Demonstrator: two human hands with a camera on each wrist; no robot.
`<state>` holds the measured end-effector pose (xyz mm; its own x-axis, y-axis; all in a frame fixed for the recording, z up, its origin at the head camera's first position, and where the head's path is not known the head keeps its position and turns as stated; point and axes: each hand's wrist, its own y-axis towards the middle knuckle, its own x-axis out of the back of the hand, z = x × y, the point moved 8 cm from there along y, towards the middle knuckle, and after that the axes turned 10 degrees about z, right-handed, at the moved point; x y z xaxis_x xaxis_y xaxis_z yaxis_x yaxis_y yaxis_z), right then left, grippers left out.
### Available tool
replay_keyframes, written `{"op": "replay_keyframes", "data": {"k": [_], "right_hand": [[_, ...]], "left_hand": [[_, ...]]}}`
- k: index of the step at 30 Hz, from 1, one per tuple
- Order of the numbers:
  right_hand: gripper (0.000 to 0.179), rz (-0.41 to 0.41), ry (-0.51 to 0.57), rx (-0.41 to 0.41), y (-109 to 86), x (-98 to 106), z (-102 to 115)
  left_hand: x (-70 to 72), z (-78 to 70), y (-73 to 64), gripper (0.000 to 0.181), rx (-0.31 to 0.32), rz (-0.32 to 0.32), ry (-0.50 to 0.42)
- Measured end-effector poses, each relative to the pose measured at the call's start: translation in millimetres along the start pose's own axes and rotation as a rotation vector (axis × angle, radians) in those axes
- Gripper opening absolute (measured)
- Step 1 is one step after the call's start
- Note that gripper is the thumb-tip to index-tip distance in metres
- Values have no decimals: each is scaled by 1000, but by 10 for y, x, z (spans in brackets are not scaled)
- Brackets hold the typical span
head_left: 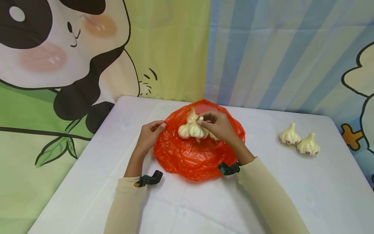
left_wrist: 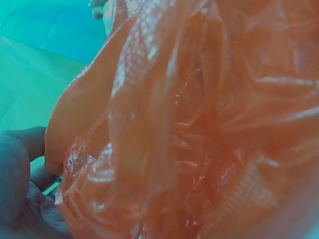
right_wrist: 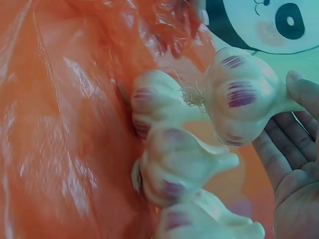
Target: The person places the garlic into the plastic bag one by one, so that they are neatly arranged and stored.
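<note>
A red plastic bag [head_left: 187, 165] lies spread on the table with its mouth wide. My left hand [head_left: 149, 135] pinches the bag's left rim between thumb and fingers; the left wrist view is mostly filled by the crinkled plastic [left_wrist: 149, 124]. By its stem, my right hand [head_left: 220, 126] holds a garlic bulb [head_left: 197, 130] over the bag's opening. The right wrist view shows this bulb's purple-streaked underside and dry roots, with thumb and fingers at the stem. Several other garlic bulbs [right_wrist: 179, 164] sit together in the bag, just beneath the held one.
Two more garlic bulbs, one [head_left: 290, 134] slightly behind the other [head_left: 308, 145], stand side by side on the right of the white table [head_left: 257, 195]. A curtain with a cartoon panda [head_left: 73, 48] hangs behind the table's far edge.
</note>
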<state>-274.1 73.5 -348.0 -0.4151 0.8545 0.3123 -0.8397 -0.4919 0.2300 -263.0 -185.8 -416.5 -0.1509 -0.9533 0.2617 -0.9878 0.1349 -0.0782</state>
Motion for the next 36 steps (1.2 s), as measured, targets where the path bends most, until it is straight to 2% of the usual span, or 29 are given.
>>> {"op": "replay_keyframes", "data": {"k": [5,10,14,20,28,36], "right_hand": [[22,41,0,16,121,-150,-192],[21,119,42,-11,209,-338,-260],[23,147,53,-45,255,-436,-315],[24,180,43,-53,264,-564,-321],[17,240,27,-28,226,-758,-327],[17,276,-54,-34,201,-898,-379]], "left_hand": [[15,3,2,40,2,-3,3],[15,-16,5,38,-20,-1,11],[17,-22,2,39,-21,-2,15],[16,-21,8,41,-18,0,-3],[20,-37,-6,39,-17,-5,4],[24,-59,0,34,-49,-2,-2]]}}
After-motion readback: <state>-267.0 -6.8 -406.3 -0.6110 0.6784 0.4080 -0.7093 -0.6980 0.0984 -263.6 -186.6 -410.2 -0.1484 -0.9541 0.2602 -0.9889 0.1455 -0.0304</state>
